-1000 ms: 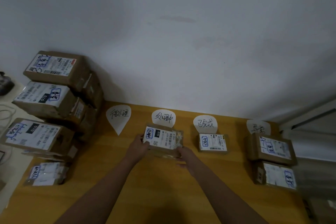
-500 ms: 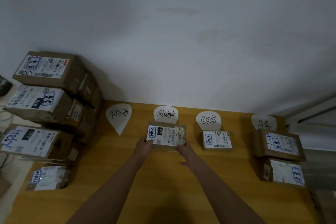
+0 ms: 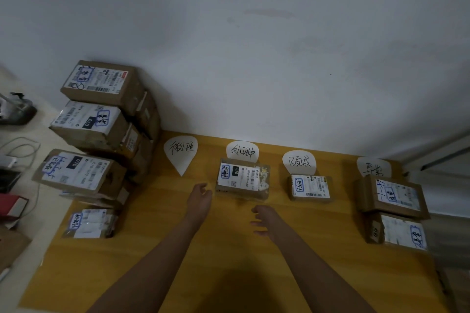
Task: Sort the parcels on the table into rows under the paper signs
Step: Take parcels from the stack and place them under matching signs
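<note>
Several white paper signs lie along the far edge of the wooden table (image 3: 229, 262). A small brown parcel (image 3: 243, 178) with a white label rests just under the second sign (image 3: 243, 151). My left hand (image 3: 199, 197) hovers to the parcel's near left, fingers apart, holding nothing. Nearer to me, below the parcel, is my right hand (image 3: 263, 220), also empty with fingers spread. One parcel (image 3: 310, 187) sits under the third sign (image 3: 299, 161), and two parcels (image 3: 393, 195) (image 3: 396, 232) form a row under the fourth sign (image 3: 373, 167). The first sign (image 3: 181, 151) has no parcel under it.
A tall pile of brown boxes (image 3: 101, 119) fills the table's far left corner, with a flat parcel (image 3: 89, 222) in front of it. Cables and a red object (image 3: 12, 207) lie on the surface left of the table. A white wall stands behind.
Both hands have let go of the small parcel under the second sign and drawn back toward me. The parcel now rests on the table.
</note>
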